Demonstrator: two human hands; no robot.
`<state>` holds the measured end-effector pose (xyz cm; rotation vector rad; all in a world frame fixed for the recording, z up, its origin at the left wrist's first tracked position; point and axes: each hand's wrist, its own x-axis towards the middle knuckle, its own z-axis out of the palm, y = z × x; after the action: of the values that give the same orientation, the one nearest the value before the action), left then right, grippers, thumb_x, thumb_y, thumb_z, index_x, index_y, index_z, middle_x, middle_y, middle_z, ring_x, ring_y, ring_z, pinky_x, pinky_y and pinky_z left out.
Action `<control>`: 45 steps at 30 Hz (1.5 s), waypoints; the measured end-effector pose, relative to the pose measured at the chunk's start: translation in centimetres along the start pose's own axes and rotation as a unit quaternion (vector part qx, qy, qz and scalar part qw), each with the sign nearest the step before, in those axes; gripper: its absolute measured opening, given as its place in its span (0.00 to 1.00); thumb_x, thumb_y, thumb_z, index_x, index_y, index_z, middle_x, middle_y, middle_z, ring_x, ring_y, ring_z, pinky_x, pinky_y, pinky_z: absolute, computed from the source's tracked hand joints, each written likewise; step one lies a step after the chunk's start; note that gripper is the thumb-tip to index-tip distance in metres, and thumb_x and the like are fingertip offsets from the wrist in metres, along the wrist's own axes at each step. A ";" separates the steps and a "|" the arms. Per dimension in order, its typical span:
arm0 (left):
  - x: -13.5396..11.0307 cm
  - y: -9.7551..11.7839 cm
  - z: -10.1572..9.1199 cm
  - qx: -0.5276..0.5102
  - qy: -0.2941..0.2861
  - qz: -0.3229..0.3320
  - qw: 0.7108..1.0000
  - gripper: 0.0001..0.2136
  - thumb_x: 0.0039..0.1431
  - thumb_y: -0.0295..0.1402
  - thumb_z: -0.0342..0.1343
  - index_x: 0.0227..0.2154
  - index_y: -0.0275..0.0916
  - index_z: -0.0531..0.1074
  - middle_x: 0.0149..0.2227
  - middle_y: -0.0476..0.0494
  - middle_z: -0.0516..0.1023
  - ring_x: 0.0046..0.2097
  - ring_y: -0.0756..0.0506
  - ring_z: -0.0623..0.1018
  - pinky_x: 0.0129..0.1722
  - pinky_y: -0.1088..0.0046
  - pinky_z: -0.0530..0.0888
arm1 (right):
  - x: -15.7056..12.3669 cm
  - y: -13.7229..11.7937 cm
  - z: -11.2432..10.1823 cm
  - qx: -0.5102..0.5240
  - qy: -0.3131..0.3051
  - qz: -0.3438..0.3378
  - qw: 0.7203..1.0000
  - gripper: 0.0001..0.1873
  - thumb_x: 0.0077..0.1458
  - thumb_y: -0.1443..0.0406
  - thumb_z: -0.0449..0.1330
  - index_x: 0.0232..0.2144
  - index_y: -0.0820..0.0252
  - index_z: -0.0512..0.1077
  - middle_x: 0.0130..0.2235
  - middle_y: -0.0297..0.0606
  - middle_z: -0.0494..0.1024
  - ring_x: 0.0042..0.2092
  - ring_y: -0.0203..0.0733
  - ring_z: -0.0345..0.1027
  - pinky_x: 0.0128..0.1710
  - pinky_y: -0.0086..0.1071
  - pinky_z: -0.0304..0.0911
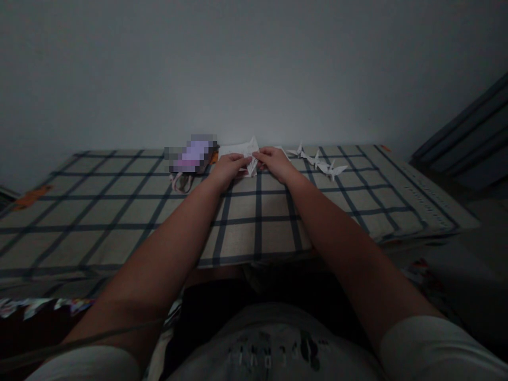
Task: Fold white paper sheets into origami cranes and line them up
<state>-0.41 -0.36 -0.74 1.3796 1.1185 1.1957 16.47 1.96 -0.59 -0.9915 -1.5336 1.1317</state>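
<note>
Between my two hands is a folded white paper (253, 166), its pointed tip standing up at the back. My left hand (230, 167) pinches it from the left, thumb and fingers together. From the right, my right hand (273, 162) grips the same paper with thumb and forefinger. Parts of the folds are hidden behind my fingers. White sheets of paper (232, 152) lie flat behind and under my hands. To the right of my right hand, several white folded paper cranes (332, 169) sit in a slanting row.
A checked cloth (238, 227) covers the table, which meets a plain wall (254, 69) at the back. Left of my hands lies a purple phone-like object (194, 155), partly blurred out, with a pink strap (181, 182). Orange patches (34, 197) show on the cloth's left side.
</note>
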 end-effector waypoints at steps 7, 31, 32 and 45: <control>0.4 -0.5 -0.3 -0.001 -0.026 0.002 1.000 0.19 0.40 0.47 0.71 0.22 0.37 0.72 0.26 0.46 0.75 0.29 0.50 0.73 0.32 0.72 0.70 | 0.1 0.1 -0.1 0.022 -0.019 0.017 0.999 0.10 0.58 0.60 0.63 0.29 0.60 0.72 0.29 0.31 0.74 0.27 0.29 0.64 0.27 0.23 0.63; -0.1 0.0 0.3 -0.053 -0.078 -0.040 0.995 0.16 0.43 0.43 0.72 0.26 0.34 0.78 0.32 0.39 0.80 0.33 0.49 0.77 0.37 0.72 0.76 | 0.4 0.4 -0.3 -0.005 0.025 -0.032 0.999 0.14 0.55 0.56 0.64 0.27 0.60 0.70 0.27 0.30 0.70 0.28 0.32 0.62 0.30 0.26 0.60; -0.1 0.0 0.3 -0.055 -0.078 -0.041 0.995 0.16 0.44 0.42 0.72 0.26 0.34 0.78 0.32 0.39 0.80 0.32 0.50 0.77 0.37 0.72 0.76 | 0.3 0.4 -0.2 -0.007 0.028 -0.036 0.999 0.13 0.55 0.56 0.63 0.27 0.59 0.70 0.27 0.30 0.70 0.29 0.32 0.62 0.30 0.26 0.60; -0.2 -0.1 0.5 -0.052 -0.086 -0.060 0.993 0.10 0.49 0.36 0.69 0.27 0.34 0.79 0.31 0.40 0.81 0.30 0.51 0.76 0.38 0.71 0.76 | 0.4 0.4 -0.5 -0.040 0.056 -0.059 0.996 0.15 0.55 0.56 0.62 0.25 0.58 0.67 0.25 0.30 0.67 0.27 0.33 0.59 0.29 0.28 0.56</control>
<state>0.05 -0.60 -0.84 1.2920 0.9894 1.0155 16.92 2.54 -0.78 -0.9876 -1.5369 0.9234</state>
